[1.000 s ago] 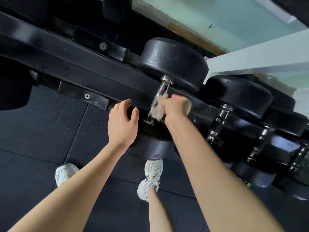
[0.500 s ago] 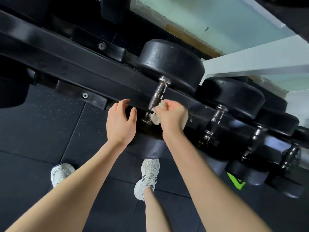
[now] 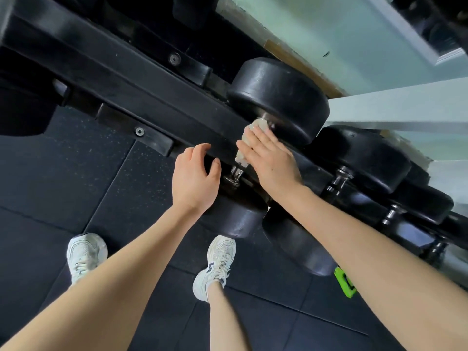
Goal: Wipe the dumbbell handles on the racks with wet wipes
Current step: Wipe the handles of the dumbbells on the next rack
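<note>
A black dumbbell (image 3: 278,97) lies on the black rack (image 3: 141,97), its chrome handle (image 3: 234,173) mostly covered. My right hand (image 3: 271,160) lies flat along the handle and presses a crumpled white wet wipe (image 3: 253,134) against it; the wipe reaches up to the far head. Only the handle's near end shows below the wipe. My left hand (image 3: 195,178) hovers just left of the handle with curled, spread fingers and holds nothing. It is above the dumbbell's near head (image 3: 235,219).
More black dumbbells with chrome handles (image 3: 336,183) line the rack to the right. A green object (image 3: 344,282) lies on the dark rubber floor under them. My white sneakers (image 3: 215,267) stand on the floor below the rack. Pale wall and white beam at upper right.
My right hand, earlier closed around the lower handle with the wipe, has slid up the handle toward the far head and now lies flatter on it. The left hand has barely moved.
</note>
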